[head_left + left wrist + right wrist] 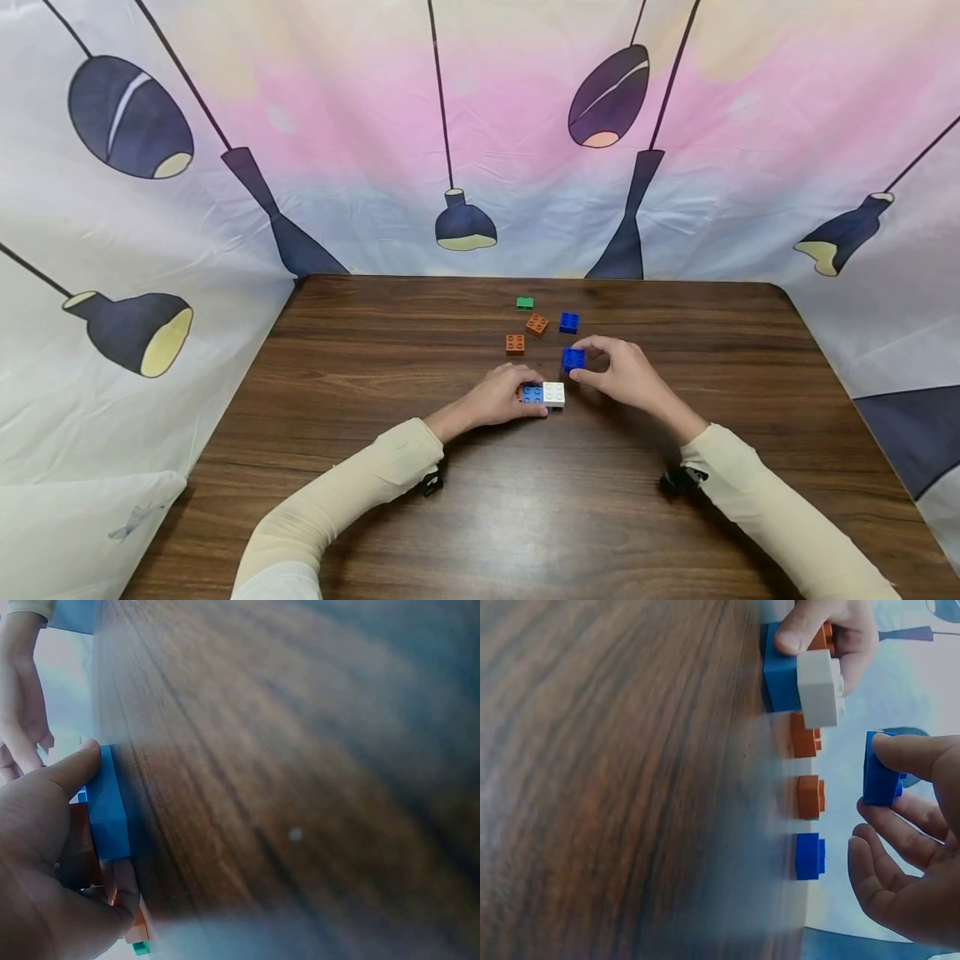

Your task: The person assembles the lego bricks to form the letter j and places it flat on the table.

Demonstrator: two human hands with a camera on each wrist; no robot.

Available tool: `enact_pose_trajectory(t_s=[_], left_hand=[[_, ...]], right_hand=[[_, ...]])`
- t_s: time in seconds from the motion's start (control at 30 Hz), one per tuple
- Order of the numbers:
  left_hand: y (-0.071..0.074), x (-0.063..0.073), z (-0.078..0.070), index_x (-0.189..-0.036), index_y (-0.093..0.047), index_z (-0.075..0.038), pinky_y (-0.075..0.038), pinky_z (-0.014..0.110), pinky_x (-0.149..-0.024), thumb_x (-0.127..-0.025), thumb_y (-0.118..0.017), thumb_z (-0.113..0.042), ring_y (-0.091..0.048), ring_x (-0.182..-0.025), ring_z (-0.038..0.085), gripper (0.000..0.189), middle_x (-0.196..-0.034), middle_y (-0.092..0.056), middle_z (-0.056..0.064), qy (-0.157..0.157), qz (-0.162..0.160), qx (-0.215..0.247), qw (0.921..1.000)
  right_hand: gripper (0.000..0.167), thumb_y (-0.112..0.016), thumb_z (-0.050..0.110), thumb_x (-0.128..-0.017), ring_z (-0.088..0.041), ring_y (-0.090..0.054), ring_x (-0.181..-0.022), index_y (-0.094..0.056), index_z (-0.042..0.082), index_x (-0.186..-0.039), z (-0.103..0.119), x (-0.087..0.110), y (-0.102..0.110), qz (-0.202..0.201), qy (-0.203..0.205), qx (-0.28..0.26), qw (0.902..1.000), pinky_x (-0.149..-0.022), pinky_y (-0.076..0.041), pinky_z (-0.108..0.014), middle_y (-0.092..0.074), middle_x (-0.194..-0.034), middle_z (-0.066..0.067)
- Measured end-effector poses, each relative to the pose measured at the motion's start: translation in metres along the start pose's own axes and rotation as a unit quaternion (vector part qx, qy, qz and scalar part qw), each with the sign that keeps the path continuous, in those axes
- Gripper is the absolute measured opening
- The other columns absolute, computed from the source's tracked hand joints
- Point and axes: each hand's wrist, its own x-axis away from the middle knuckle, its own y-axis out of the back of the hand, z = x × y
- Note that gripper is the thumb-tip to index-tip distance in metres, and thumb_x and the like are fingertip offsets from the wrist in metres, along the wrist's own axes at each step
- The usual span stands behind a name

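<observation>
clamped w/ l grip [498,395] on lt-blue brick [532,396], white brick [553,392] atop | pinching dk-blue brick [572,360] w/ r grip [624,377], above counter [495,533] | beyond: green brick [525,304]

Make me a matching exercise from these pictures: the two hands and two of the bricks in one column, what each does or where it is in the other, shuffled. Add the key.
Column one
1. Left hand
2. Right hand
3. White brick
4. Green brick

Column two
A. Lies nearest the far edge of the table, of all the bricks
B. Pinches a dark blue brick above the tabletop
C. Sits on top of the light blue brick, at one end
D. Grips the light blue brick

Right pairs: 1-D, 2-B, 3-C, 4-A
</observation>
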Motion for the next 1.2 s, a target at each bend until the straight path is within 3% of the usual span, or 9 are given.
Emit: enact_pose_trajectory(t_s=[0.27,0.53,1.2], left_hand=[[0.0,0.0,0.0,-0.126,-0.071,-0.012,-0.047,0.034,-0.089,-0.089,-0.08,-0.039,-0.061,-0.102,0.015,0.047,-0.118,-0.072,0.001,-0.003,-0.002,-0.004,1.0],[0.001,0.0,0.001,-0.124,-0.072,-0.012,-0.046,0.032,-0.087,-0.09,-0.08,-0.038,-0.061,-0.1,0.014,0.043,-0.116,-0.072,0.0,-0.009,-0.001,0.001,1.0],[0.0,0.0,0.003,-0.125,-0.071,-0.011,-0.047,0.031,-0.084,-0.09,-0.08,-0.039,-0.061,-0.1,0.014,0.045,-0.119,-0.072,0.002,-0.013,-0.004,0.008,0.9999]], right_hand=[[0.041,-0.081,0.028,-0.09,-0.024,-0.068,-0.094,-0.07,0.013,-0.127,0.01,0.008,-0.003,0.001,0.025,0.001,0.9997,-0.078,-0.056,-0.044,-0.071,-0.113,-0.01],[0.039,-0.081,0.025,-0.09,-0.025,-0.067,-0.102,-0.07,0.012,-0.125,0.016,0.012,-0.011,0.013,0.045,-0.007,0.9989,-0.08,-0.057,-0.042,-0.071,-0.116,-0.008],[0.039,-0.082,0.025,-0.089,-0.021,-0.065,-0.098,-0.071,0.012,-0.125,0.015,0.016,-0.023,0.028,0.071,0.006,0.9971,-0.077,-0.055,-0.039,-0.071,-0.116,-0.007]])
